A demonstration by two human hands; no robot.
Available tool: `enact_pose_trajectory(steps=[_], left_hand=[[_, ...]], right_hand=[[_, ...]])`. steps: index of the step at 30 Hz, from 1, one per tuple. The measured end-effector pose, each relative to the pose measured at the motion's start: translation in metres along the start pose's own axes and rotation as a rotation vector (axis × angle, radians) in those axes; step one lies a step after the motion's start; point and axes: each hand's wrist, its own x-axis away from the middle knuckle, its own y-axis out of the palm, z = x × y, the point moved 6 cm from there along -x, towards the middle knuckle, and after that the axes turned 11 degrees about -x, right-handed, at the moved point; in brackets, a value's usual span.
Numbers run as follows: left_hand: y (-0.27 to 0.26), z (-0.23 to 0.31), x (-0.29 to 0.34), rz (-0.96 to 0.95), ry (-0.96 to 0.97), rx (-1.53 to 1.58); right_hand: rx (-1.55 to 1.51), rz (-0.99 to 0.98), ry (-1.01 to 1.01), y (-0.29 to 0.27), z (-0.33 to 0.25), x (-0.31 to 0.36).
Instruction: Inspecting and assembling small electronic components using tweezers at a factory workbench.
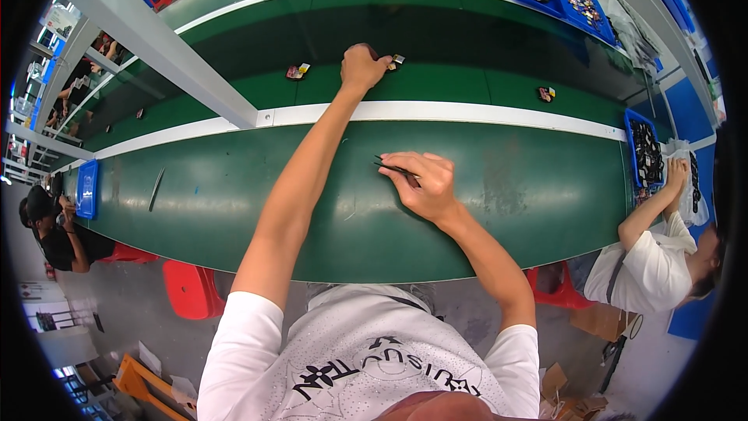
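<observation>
- The black tweezers (pixel 399 169) are held in the right hand (pixel 428 181), with its fingers pinched together on them.
- Their thin tips are pointed left and a little away, past the fingers; their long side is set nearly sideways.
- A small part (pixel 397 60) is seen right beside the left hand's fingertips; whether it is gripped cannot be told.

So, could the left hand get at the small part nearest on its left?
Probably yes: the left hand is close to that part, with nothing visible between them on the green surface. It is at another part now, though, so it may need to leave that first.
</observation>
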Motion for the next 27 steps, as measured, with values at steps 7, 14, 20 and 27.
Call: enact_pose_trajectory(steps=[7,14,20,27], left_hand=[[-0.015,-0.002,0.019,-0.051,-0.072,0.118],[-0.064,0.016,0.111,-0.356,0.017,0.423],[-0.074,-0.004,0.192,-0.315,-0.077,0.523],[-0.067,-0.016,0.211,-0.276,-0.091,0.577]], right_hand=[[-0.014,0.032,-0.005,-0.002,-0.002,-0.001],[-0.137,0.037,0.276,-0.002,0.013,0.007],[-0.553,0.141,0.674,-0.005,0.027,0.009],[-0.474,0.150,0.648,0.001,0.041,0.017]])
